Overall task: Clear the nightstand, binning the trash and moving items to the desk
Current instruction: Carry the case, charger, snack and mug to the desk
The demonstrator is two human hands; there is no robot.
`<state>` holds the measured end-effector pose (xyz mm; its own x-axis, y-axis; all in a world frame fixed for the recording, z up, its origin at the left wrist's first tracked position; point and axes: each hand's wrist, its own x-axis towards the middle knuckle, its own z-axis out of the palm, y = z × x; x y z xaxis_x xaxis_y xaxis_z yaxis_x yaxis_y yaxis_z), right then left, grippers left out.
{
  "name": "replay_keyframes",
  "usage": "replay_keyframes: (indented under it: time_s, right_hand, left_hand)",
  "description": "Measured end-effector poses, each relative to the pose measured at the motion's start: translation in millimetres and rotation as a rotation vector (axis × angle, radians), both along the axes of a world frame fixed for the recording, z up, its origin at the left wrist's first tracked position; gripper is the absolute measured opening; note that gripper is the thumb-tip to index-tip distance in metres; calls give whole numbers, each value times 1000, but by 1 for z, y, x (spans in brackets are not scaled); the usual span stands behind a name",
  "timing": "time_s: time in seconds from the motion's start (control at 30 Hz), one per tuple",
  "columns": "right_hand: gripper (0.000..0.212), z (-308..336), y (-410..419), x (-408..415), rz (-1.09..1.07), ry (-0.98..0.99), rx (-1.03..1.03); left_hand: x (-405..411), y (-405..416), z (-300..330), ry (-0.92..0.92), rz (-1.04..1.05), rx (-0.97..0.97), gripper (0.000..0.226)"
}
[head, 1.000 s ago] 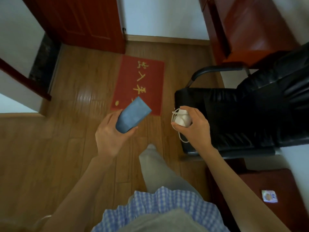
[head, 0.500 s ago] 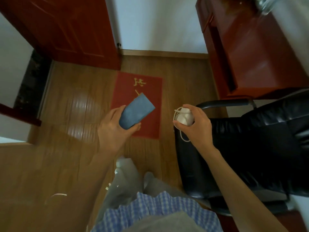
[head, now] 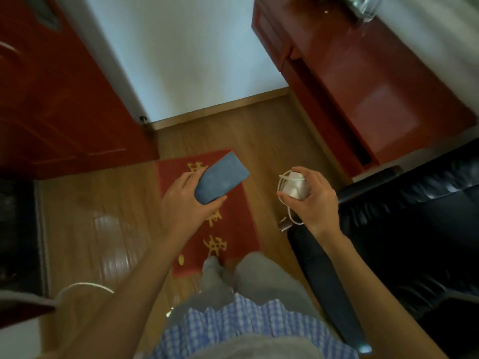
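My left hand [head: 189,203] grips a flat blue-grey rectangular case [head: 220,181], which points up and to the right over the floor. In my right hand [head: 311,200] I hold a white charger with its cord wound round it [head: 294,186]; a loop of cord hangs below my fingers. Ahead on the right stands the red-brown wooden desk [head: 375,94], its top glossy. A clear glass vessel [head: 368,6] stands at the desk's far corner. The nightstand is out of view.
A black leather office chair [head: 404,229] stands close on my right, between me and the desk. A red doormat with yellow characters [head: 233,229] lies on the wooden floor ahead. A red-brown door [head: 64,99] fills the left. A white cable [head: 85,286] lies at the lower left.
I have walked forward and turned toward the desk, which now fills the upper right. The nightstand has left the view. Both hands still hold the same things.
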<state>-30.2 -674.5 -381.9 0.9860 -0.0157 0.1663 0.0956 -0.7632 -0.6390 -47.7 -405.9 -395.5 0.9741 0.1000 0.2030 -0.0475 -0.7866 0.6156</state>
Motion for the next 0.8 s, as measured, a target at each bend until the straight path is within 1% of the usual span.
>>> replay_keyframes:
  time_s: [0.23,0.3,0.47,0.6,0.8]
  right_hand:
    - [55,3,6,63,-177,2,-1]
    - [54,-1,2,87,-199,-10,-7]
    - [53,-6,-13,167,-271,-31,27]
    - [55,5,-30,232,-336,-50,52]
    - [54,20,-56,308,-380,-82,46]
  left_hand:
    - [122,1,1,-78,-204,36,68]
    - [156,-5,-2,-71,-224,20,68]
    - [248,-23,1,-76,-262,67,68]
    - [324,-39,14,-88,-307,115,71]
    - [416,-70,30,-119,-382,96,74]
